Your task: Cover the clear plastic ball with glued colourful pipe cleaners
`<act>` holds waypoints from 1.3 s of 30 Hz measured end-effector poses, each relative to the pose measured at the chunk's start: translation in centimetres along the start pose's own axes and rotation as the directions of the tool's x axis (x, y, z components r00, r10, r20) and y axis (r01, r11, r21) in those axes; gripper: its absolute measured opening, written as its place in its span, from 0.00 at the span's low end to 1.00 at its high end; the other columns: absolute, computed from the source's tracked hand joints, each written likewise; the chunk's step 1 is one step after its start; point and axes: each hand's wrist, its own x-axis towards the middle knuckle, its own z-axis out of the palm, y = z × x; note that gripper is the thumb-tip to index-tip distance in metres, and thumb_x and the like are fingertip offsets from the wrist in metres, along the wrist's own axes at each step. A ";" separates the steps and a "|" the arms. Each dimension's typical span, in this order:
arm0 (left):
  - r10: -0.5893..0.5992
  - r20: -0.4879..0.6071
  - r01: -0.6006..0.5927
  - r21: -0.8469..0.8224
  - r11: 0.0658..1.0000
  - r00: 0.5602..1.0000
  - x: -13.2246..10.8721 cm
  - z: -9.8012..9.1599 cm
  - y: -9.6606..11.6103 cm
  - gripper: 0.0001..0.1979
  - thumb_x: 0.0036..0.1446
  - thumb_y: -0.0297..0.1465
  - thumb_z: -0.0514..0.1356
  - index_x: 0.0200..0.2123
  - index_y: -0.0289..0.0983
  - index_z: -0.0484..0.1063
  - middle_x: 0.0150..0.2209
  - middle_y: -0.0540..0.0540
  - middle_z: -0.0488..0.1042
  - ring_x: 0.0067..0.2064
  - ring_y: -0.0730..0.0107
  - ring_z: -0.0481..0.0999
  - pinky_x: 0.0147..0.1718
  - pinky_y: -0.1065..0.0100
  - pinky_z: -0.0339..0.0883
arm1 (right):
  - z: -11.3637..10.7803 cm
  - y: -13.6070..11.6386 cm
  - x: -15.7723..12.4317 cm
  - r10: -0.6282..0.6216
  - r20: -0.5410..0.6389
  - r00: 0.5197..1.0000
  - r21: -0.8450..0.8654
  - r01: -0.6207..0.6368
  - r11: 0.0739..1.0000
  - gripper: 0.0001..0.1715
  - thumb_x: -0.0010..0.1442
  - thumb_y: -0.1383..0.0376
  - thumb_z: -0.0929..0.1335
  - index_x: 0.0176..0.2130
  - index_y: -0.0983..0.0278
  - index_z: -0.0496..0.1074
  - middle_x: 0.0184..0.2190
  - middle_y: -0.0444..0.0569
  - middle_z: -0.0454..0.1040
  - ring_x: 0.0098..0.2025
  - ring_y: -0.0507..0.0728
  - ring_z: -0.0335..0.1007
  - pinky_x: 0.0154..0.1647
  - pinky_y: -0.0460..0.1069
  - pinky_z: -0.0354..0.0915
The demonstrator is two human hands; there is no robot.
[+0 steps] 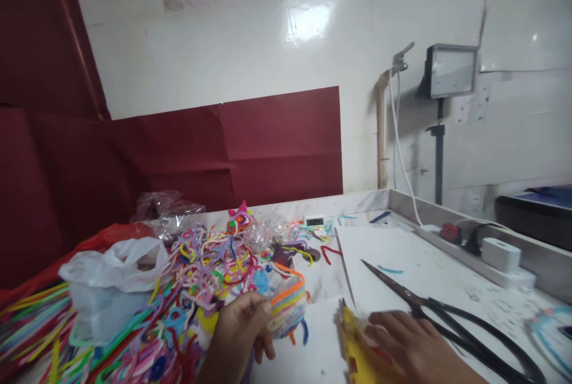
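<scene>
My left hand [243,330] pinches a ball wrapped in striped pipe cleaners [288,309] in orange, yellow, pink and pale blue. A short blue piece hangs from its underside. My right hand [404,339], slightly blurred, has its fingers stretched out beside a yellow glue gun [355,345] with a dark pointed nozzle. The fingertips reach its side, but whether they touch it I cannot tell. Large black-handled scissors [422,303] lie just beyond and right of that hand, blades pointing away to the left.
Loose coloured pipe cleaners [205,265] heap on the left, around a white plastic bag [116,289]. A pink-eared figure [240,220] and a small digital display [314,221] stand behind. White board [379,247] covers the right side, bordered by a power strip [504,274].
</scene>
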 end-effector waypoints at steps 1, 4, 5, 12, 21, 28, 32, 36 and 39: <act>0.000 0.002 0.000 0.006 1.000 1.000 -0.1 0.1 0.1 0.14 0.46 0.40 0.65 0.24 0.35 0.70 0.06 0.55 0.67 0.09 0.83 0.58 0.11 0.80 0.45 | -0.8 -0.7 0.3 -0.028 -0.048 0.998 0.061 0.031 0.998 0.20 0.54 0.67 0.66 0.47 0.57 0.73 0.46 0.56 0.76 0.48 0.68 0.71 0.44 0.59 0.68; -0.004 0.009 0.004 0.024 1.000 1.000 -0.4 0.3 0.6 0.13 0.46 0.39 0.65 0.24 0.35 0.69 0.07 0.55 0.67 0.09 0.82 0.60 0.11 0.80 0.45 | -2.8 -2.8 1.9 0.038 -0.187 0.982 0.308 0.022 0.951 0.19 0.59 0.66 0.63 0.51 0.58 0.68 0.52 0.54 0.71 0.53 0.62 0.67 0.53 0.54 0.63; -0.007 0.006 0.007 0.034 0.999 1.000 -0.4 0.4 0.7 0.13 0.46 0.39 0.65 0.24 0.35 0.69 0.07 0.55 0.67 0.09 0.82 0.60 0.11 0.80 0.45 | -3.2 -3.4 2.6 0.060 -0.169 0.984 0.382 0.009 0.924 0.18 0.61 0.64 0.62 0.50 0.57 0.68 0.53 0.53 0.69 0.55 0.61 0.65 0.55 0.55 0.61; -0.027 0.023 0.025 0.100 0.995 0.999 -0.8 0.9 1.3 0.13 0.44 0.40 0.64 0.22 0.36 0.68 0.06 0.57 0.64 0.08 0.81 0.60 0.11 0.79 0.45 | -3.5 -6.0 6.6 0.081 -0.117 0.990 0.681 0.021 0.732 0.08 0.60 0.59 0.66 0.40 0.56 0.69 0.42 0.46 0.73 0.46 0.59 0.68 0.47 0.52 0.62; -0.016 0.014 0.014 0.143 0.990 1.000 -0.9 1.0 1.2 0.13 0.43 0.39 0.63 0.22 0.35 0.69 0.06 0.56 0.65 0.08 0.81 0.60 0.11 0.79 0.45 | -3.4 -6.6 8.2 0.016 0.044 0.999 0.858 -0.046 0.512 0.10 0.53 0.59 0.70 0.33 0.63 0.70 0.29 0.42 0.69 0.32 0.54 0.64 0.35 0.47 0.60; -0.025 0.031 0.022 0.095 0.995 0.999 -0.9 1.1 1.0 0.12 0.42 0.39 0.64 0.21 0.36 0.69 0.06 0.57 0.64 0.08 0.82 0.59 0.11 0.80 0.43 | -3.7 -6.3 8.5 0.007 0.098 0.995 0.926 -0.094 0.366 0.14 0.45 0.62 0.75 0.31 0.65 0.72 0.30 0.43 0.69 0.32 0.52 0.62 0.35 0.47 0.58; -0.029 0.051 0.026 0.066 0.997 0.998 -0.8 1.1 0.9 0.13 0.42 0.39 0.65 0.22 0.36 0.69 0.06 0.57 0.64 0.08 0.82 0.60 0.11 0.80 0.43 | -3.6 -5.9 8.6 -0.009 0.169 0.986 0.961 -0.163 0.225 0.19 0.39 0.61 0.78 0.31 0.65 0.72 0.28 0.42 0.69 0.30 0.51 0.62 0.33 0.46 0.57; -0.029 0.054 0.026 0.046 0.999 0.998 -0.7 1.0 0.9 0.13 0.42 0.39 0.66 0.22 0.36 0.69 0.06 0.58 0.64 0.08 0.82 0.60 0.11 0.80 0.44 | -3.3 -5.6 8.8 -0.001 0.211 0.977 0.968 -0.209 0.140 0.21 0.35 0.64 0.79 0.31 0.64 0.72 0.27 0.40 0.69 0.28 0.49 0.63 0.30 0.45 0.56; -0.009 0.058 0.006 0.050 0.999 0.998 -0.7 0.9 1.0 0.13 0.43 0.39 0.65 0.22 0.36 0.68 0.06 0.58 0.63 0.08 0.82 0.59 0.10 0.80 0.44 | -3.0 -5.4 9.0 -0.004 0.206 0.979 0.972 -0.204 0.116 0.20 0.37 0.63 0.78 0.31 0.64 0.71 0.28 0.40 0.70 0.28 0.49 0.64 0.31 0.45 0.58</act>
